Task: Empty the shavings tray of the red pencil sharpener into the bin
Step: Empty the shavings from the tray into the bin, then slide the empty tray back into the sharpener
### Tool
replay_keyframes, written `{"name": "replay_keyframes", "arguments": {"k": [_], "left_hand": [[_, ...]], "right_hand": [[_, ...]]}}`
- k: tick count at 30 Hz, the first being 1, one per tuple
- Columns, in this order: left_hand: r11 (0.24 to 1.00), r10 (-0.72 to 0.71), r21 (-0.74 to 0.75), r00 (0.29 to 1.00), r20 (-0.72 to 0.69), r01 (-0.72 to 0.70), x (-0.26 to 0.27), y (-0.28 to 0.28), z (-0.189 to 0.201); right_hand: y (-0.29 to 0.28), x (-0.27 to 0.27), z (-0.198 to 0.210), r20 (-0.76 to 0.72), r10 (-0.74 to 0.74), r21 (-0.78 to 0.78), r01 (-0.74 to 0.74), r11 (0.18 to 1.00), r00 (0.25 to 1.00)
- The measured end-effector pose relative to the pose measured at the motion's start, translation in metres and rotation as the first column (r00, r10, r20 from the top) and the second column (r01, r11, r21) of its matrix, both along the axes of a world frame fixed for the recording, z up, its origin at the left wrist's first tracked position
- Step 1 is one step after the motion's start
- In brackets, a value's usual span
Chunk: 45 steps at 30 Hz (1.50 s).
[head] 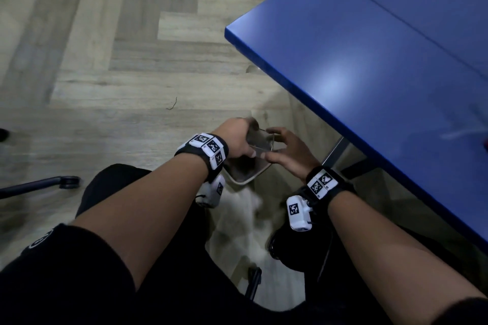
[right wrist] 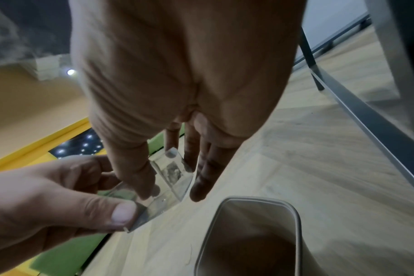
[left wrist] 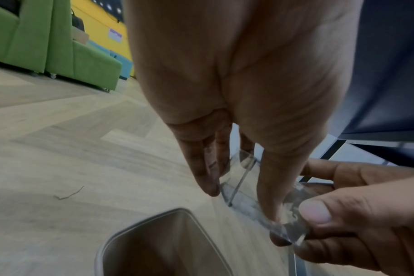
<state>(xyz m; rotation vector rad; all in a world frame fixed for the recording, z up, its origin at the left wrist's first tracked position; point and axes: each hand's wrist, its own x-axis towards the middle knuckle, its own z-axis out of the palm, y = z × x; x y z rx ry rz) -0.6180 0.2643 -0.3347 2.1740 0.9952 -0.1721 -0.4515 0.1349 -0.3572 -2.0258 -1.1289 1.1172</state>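
Note:
Both hands hold a small clear plastic shavings tray [head: 261, 141] over the floor, just past the open beige bin [head: 247, 175]. My left hand [head: 248, 140] grips its left end with the thumb on the near side. My right hand [head: 274, 144] pinches the right end. In the left wrist view grey dust clings inside the tray [left wrist: 243, 205], and the bin's rim [left wrist: 121, 235] lies below it. The right wrist view shows the tray [right wrist: 173, 175] between thumb and fingers, with the bin's rim [right wrist: 296, 211] below right. A red sliver [head: 486, 144] shows at the table's right edge.
A blue table [head: 369, 60] overhangs on the right, its metal leg [head: 338, 150] close behind my right hand. Chair legs with castors [head: 66, 182] lie at the left, and another [head: 254, 282] between my knees. A green sofa [left wrist: 59, 46] stands far off.

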Motion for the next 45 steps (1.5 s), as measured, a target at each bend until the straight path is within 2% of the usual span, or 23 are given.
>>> {"name": "replay_keyframes", "arguments": {"k": [3, 10, 13, 19, 25, 31, 38, 42, 45], "left_hand": [[0.999, -0.03, 0.009, 0.998, -0.062, 0.031, -0.006, -0.006, 0.024], [0.99, -0.142, -0.049, 0.96, -0.24, 0.134, -0.034, -0.018, 0.094], [0.984, -0.181, -0.036, 0.95, -0.253, 0.177, -0.044, -0.027, 0.127], [0.95, -0.276, 0.081, 0.931, -0.239, 0.302, -0.062, -0.066, 0.183], [0.89, -0.41, 0.115, 0.885, -0.221, 0.441, -0.064, -0.108, 0.24], [0.819, -0.537, 0.126, 0.825, -0.177, 0.56, -0.029, -0.146, 0.294], [0.73, -0.646, 0.225, 0.759, -0.076, 0.645, 0.034, -0.186, 0.319], [0.697, -0.663, 0.412, 0.747, 0.059, 0.587, 0.077, -0.199, 0.346], [0.609, -0.695, 0.592, 0.714, 0.079, 0.527, 0.127, -0.198, 0.364]], "right_hand": [[-0.009, -0.007, 0.023, -0.013, -0.004, 0.02, 0.004, 1.0, 1.0], [-0.036, -0.028, 0.086, -0.014, 0.111, 0.011, -0.111, 0.994, 0.994], [-0.051, -0.037, 0.111, -0.02, 0.127, 0.032, -0.126, 0.991, 0.992], [-0.092, -0.053, 0.156, -0.05, 0.145, 0.073, -0.141, 0.987, 0.988], [-0.149, -0.053, 0.211, 0.033, 0.149, 0.154, -0.152, 0.976, 0.988], [-0.211, -0.031, 0.254, 0.051, 0.033, 0.233, -0.044, 0.972, 0.998], [-0.283, 0.004, 0.282, 0.157, -0.204, 0.315, 0.147, 0.938, 0.966], [-0.325, 0.029, 0.297, 0.226, -0.369, 0.357, 0.275, 0.892, 0.902], [-0.347, 0.047, 0.306, 0.299, -0.481, 0.364, 0.367, 0.856, 0.825]]}}
